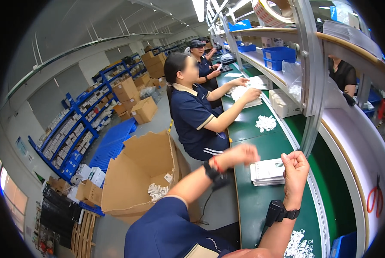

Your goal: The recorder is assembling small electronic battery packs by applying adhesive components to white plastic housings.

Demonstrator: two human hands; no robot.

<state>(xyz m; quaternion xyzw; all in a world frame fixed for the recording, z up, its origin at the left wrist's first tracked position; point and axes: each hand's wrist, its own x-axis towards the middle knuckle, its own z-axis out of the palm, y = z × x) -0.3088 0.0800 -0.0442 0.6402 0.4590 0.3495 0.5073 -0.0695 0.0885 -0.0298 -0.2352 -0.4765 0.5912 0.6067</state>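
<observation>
A stack of flat white printed packs (267, 173) lies on the green bench, between my two hands. Above its far left corner is my left hand (242, 155); motion smears its fingers, so its grip is unclear. Beside the stack's right edge, my right hand (296, 168) is raised with thumb and fingers pressed together. Whatever it may pinch is too small or hidden to make out. A heap of small white plastic clip-like pieces (299, 246) lies on the bench near my right forearm.
Another heap of white pieces (266, 123) lies farther along the green bench (255, 210). A co-worker (196, 101) handles white sheets there. Red-handled scissors (375, 201) hang at the right. A large open carton (136, 167) stands left, holding small white boxes. Blue bins (278, 55) sit on the shelf.
</observation>
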